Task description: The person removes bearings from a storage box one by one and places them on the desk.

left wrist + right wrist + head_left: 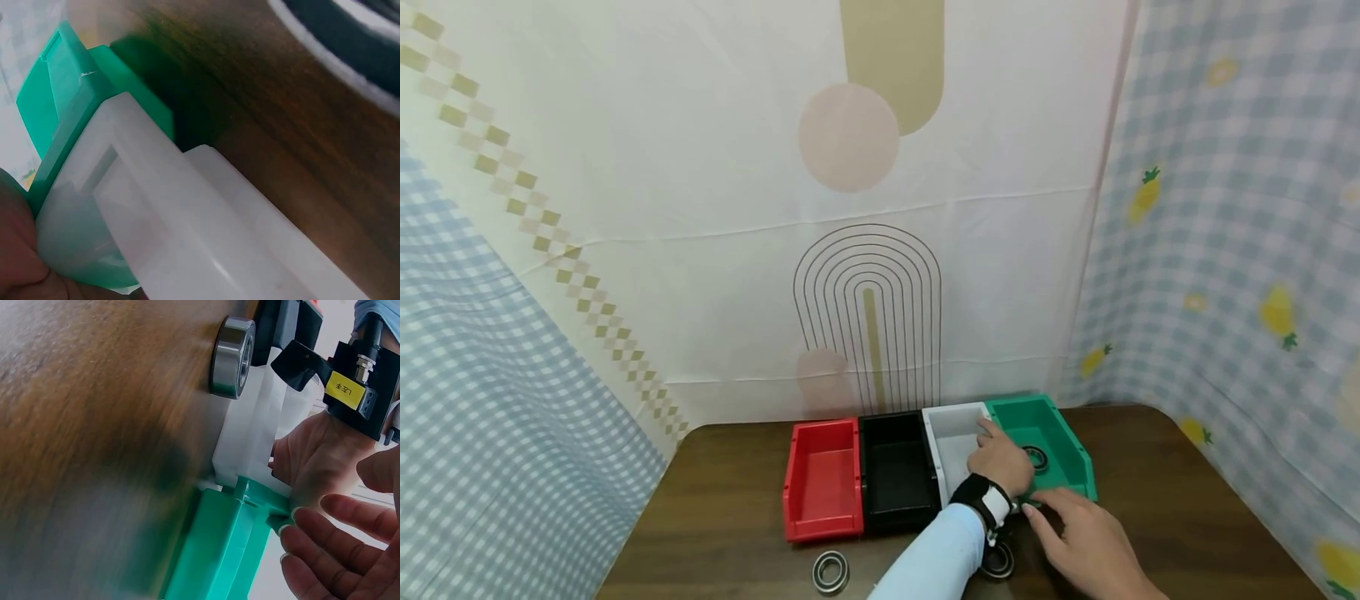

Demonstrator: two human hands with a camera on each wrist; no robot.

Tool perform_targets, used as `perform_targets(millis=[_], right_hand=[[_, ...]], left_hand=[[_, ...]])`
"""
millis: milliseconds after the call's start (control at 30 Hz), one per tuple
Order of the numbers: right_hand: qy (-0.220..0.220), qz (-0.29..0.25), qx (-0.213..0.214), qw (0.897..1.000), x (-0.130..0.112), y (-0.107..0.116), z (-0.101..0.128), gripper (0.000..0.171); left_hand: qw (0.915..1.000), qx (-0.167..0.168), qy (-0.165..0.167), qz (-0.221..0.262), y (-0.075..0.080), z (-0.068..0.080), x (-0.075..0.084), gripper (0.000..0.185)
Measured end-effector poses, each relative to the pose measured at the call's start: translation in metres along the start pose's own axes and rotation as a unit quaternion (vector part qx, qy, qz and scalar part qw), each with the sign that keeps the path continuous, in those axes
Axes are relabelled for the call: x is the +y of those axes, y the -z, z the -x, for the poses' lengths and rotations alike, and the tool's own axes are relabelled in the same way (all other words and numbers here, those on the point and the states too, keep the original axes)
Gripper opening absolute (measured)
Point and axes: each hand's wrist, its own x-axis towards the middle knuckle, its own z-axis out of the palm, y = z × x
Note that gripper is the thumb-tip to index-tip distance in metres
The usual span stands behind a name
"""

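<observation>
On the dark wooden counter [715,500] a steel ring bearing [831,572] lies loose before the empty red plastic bin [822,479] and the black plastic bin [897,475], whose contents are too dark to tell. The left hand [1000,462] rests over the shared wall of the white plastic bin [951,437] and green plastic bin [1045,450]; whether it grips is unclear. One bearing [1036,457] sits in the green bin. The right hand [1086,542], fingers loosely spread and holding nothing, touches that bin's front lip. This looks like sorting bearings; next calls for picking up a loose one.

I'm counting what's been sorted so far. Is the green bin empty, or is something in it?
Not empty: the head view shows one bearing lying on the floor of the green bin, beside the left hand.
</observation>
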Motion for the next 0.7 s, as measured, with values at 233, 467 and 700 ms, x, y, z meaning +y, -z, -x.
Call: perform_targets(millis=[233,467,700], right_hand=[[0.006,-0.011,0.016,1.0,0.0007,-0.0021,-0.0029,0.026],[0.002,-0.017,0.012,1.0,0.0019,-0.0027,-0.0022,0.028],[0.01,-0.018,0.024,0.999,0.0009,-0.0005,-0.003,0.027]], left_hand=[[0.9998,0.006,0.0,0.021,-0.002,0.0004,0.0011,0.084],[0.9997,0.009,-0.001,0.021,0.0001,0.0018,0.0012,0.082],[0.9999,0.005,0.0,0.012,0.0022,0.0029,0.0007,0.082]])
